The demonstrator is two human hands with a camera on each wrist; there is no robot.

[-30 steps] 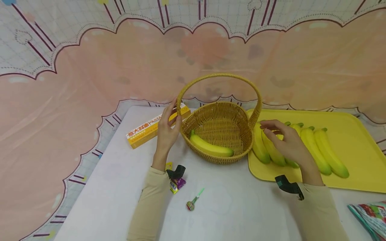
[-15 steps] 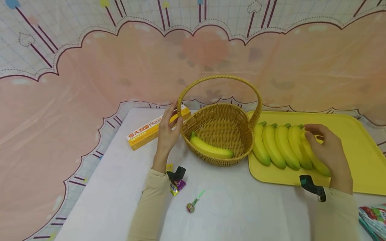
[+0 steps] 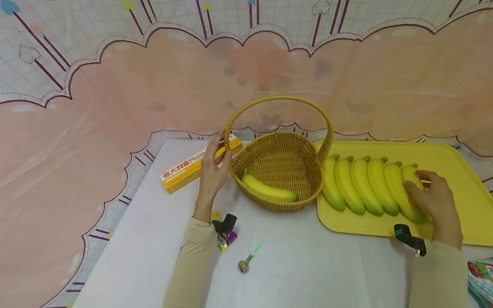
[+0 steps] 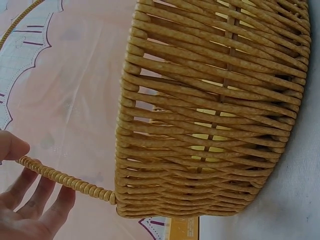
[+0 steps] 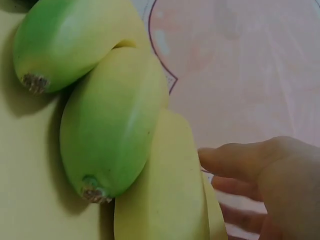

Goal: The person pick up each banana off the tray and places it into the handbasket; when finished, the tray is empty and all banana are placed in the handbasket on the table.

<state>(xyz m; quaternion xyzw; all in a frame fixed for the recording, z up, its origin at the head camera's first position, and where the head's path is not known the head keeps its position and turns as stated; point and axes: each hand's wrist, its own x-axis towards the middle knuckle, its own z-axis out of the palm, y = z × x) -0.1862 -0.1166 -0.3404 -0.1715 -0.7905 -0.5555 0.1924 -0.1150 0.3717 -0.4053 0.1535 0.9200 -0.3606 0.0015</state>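
A woven wicker basket [image 3: 283,169] with a tall hoop handle [image 3: 277,99] stands mid-table, and one banana [image 3: 269,191] lies inside it. My left hand [image 3: 220,154] holds the handle near its left base. In the left wrist view the handle [image 4: 65,181] runs between the thumb and fingers of that hand [image 4: 25,165], beside the basket wall [image 4: 210,110]. Several bananas [image 3: 362,184] lie in a row on a yellow tray [image 3: 458,171] to the right. My right hand [image 3: 421,182] curls over the rightmost banana [image 3: 409,174]. From the right wrist view its fingers [image 5: 235,160] touch that banana's side [image 5: 165,200].
A yellow pasta box [image 3: 192,166] lies behind my left hand. A candy wrapper [image 3: 225,239] and a lollipop [image 3: 246,260] rest on the white table near my left sleeve. A printed packet [image 3: 481,278] sits at the bottom right corner. Pink patterned cloth hangs behind.
My right hand has moved rightward along the row of bananas, from the left ones to the rightmost, and now curls over it. My left hand stays on the basket handle.
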